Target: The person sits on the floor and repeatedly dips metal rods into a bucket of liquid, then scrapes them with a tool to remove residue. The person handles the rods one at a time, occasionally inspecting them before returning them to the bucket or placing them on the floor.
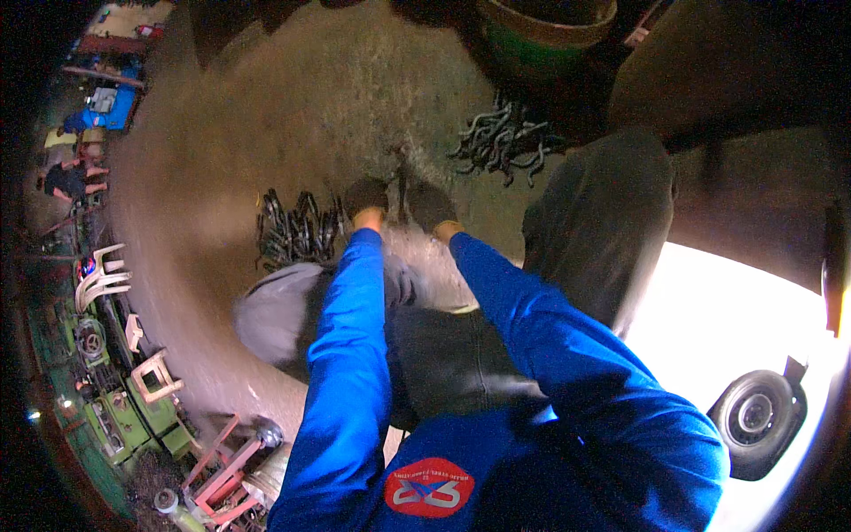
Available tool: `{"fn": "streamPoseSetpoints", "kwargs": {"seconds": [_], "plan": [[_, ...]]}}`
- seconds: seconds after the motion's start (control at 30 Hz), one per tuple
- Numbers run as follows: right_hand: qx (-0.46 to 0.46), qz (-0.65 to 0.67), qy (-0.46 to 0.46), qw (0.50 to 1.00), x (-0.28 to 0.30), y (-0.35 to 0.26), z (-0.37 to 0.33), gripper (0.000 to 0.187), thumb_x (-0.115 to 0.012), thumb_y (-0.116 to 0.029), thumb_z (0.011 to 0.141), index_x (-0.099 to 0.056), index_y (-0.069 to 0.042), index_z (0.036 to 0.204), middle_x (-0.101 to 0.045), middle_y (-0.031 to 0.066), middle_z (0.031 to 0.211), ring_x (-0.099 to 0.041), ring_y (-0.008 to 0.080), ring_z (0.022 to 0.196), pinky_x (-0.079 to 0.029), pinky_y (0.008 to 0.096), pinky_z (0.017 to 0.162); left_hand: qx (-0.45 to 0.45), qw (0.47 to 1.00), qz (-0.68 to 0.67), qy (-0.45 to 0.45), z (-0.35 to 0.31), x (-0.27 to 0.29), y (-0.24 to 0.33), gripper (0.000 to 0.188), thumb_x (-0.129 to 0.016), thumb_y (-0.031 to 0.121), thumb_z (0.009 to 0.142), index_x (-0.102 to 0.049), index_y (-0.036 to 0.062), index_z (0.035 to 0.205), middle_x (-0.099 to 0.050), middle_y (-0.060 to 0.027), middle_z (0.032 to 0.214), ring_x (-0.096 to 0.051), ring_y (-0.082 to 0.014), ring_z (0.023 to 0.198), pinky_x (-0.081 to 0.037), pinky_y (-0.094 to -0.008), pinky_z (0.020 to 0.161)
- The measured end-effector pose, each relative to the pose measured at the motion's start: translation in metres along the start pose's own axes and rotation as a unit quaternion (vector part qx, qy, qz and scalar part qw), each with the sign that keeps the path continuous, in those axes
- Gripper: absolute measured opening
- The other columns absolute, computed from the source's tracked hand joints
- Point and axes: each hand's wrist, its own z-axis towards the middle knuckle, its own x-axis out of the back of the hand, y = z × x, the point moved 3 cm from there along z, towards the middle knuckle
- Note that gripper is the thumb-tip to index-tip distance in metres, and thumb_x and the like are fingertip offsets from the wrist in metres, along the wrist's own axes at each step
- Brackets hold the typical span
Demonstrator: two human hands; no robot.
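Note:
Both my hands are out in front of me, low over the floor, in dark gloves with orange cuffs. My left hand (366, 195) is just right of a pile of dark metal bars (297, 232). Close beside it is my right hand (431, 207), nearer to a heap of bent, wavy metal rods (507, 142). A thin dark streak (402, 191) shows between the gloves; I cannot make out what it is. The fingers are dark and blurred, so their grip is hidden.
A large green tub (550, 40) stands at the far right. Along the left are green machines (120, 421), plastic chairs (104, 277), a red metal frame (226, 474) and people (71, 180). A wheel (755, 417) is at the right by bright light. My knees flank my arms.

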Motion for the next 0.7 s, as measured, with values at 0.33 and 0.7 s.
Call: {"fn": "streamPoseSetpoints", "kwargs": {"seconds": [0.33,0.7], "plan": [[-0.022,-0.067,0.105,0.992,-0.006,0.091,0.040,0.050,-0.054,-0.041,0.083,-0.056,-0.005,0.119,-0.064,0.0227,0.093,-0.062,0.0361,0.086,-0.049,0.0465,0.078,-0.228,0.955,0.065,-0.177,0.024,0.233,0.026,0.030,-0.051,0.028,0.084,-0.067,0.0037,0.092,-0.066,-0.0179,0.093,-0.064,-0.0355,0.088,-0.049,-0.0442,0.076],[-0.137,-0.026,0.039,0.989,-0.019,0.163,0.030,0.046,-0.060,-0.045,0.081,-0.063,0.001,0.086,-0.061,0.0179,0.066,-0.062,0.0303,0.060,-0.048,0.0450,0.058,-0.158,0.984,0.013,0.081,-0.200,0.545,0.003,0.025,-0.065,0.024,0.078,-0.068,0.0082,0.097,-0.067,-0.0136,0.084,-0.064,-0.0306,0.068,-0.050,-0.0387,0.064]]}}
